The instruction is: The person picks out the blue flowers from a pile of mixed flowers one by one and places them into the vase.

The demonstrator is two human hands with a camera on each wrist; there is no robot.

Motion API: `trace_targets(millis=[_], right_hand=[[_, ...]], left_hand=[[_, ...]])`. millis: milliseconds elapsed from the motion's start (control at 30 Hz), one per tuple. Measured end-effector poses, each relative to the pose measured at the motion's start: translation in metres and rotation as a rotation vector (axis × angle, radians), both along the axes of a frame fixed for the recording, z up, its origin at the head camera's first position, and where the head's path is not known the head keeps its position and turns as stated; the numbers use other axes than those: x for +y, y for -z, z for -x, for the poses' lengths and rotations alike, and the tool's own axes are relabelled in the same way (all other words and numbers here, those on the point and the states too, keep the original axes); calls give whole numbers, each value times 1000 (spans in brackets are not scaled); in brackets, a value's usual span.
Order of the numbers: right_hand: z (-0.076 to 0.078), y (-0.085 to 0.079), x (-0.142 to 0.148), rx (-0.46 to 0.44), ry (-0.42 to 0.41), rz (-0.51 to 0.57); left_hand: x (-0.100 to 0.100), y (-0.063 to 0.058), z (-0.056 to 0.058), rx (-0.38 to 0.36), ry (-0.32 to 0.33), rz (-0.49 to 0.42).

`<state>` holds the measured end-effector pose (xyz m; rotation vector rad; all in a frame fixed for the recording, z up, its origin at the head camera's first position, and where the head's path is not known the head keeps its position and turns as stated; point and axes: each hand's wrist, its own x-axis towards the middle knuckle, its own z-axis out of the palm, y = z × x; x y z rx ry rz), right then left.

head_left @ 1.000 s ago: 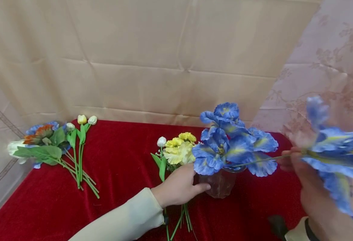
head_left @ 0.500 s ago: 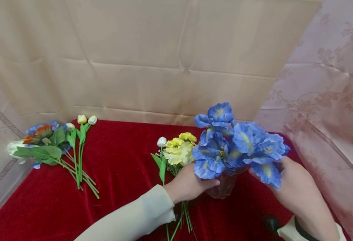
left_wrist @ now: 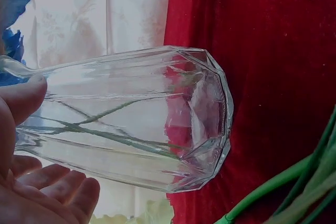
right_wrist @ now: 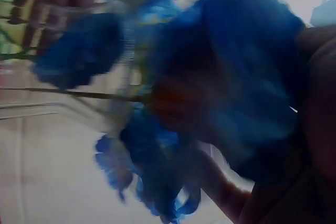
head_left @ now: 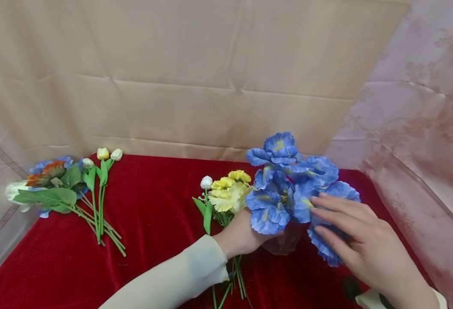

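A clear faceted glass vase stands on the red cloth, with thin green stems crossing inside it. My left hand grips the vase near its neck, thumb on one side and fingers on the other. Large blue artificial irises with yellow centres crowd above the vase mouth. My right hand rests its straight, slightly spread fingers against the petals on the right side. In the right wrist view a blurred blue iris fills the middle, its stem running toward the vase.
Beside my left hand lie yellow flowers and a white tulip, stems toward me. At the far left are orange flowers, white tulips and leaves. Beige curtain hangs behind the red cloth.
My right hand has brought an iris from the right to the vase, its stem now in the mouth, and has let it go. My left hand stays at the vase.
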<state>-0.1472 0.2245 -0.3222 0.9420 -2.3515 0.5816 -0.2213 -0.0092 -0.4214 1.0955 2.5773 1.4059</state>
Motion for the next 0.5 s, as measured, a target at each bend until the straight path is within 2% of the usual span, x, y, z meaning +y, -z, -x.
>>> trace_targets(millis=[67, 133, 200, 267, 333, 367, 400, 433, 467, 500], right_hand=[[5, 7, 0, -13, 37, -23], [8, 11, 3, -47, 61, -3], [12, 14, 9, -62, 55, 89], [16, 15, 14, -85, 63, 250], [20, 16, 20, -122, 195, 401], [23, 17, 24, -135, 283, 441], [25, 17, 29, -187, 379, 441], [28, 18, 34, -243, 464, 396], [31, 19, 40, -314, 541, 297], [35, 22, 45, -384, 577, 177]], left_hand=[[1, 0, 2, 50, 12, 18], [2, -1, 4, 117, 20, 60], [1, -3, 5, 176, 23, 103], [0, -4, 6, 229, 23, 142], [-1, -4, 6, 253, 17, 165], [-1, -5, 6, 250, 18, 161], [-1, -5, 6, 255, 18, 163], [-1, -5, 6, 262, 23, 163], [0, -5, 7, 262, 25, 160], [0, -5, 7, 262, 24, 157]])
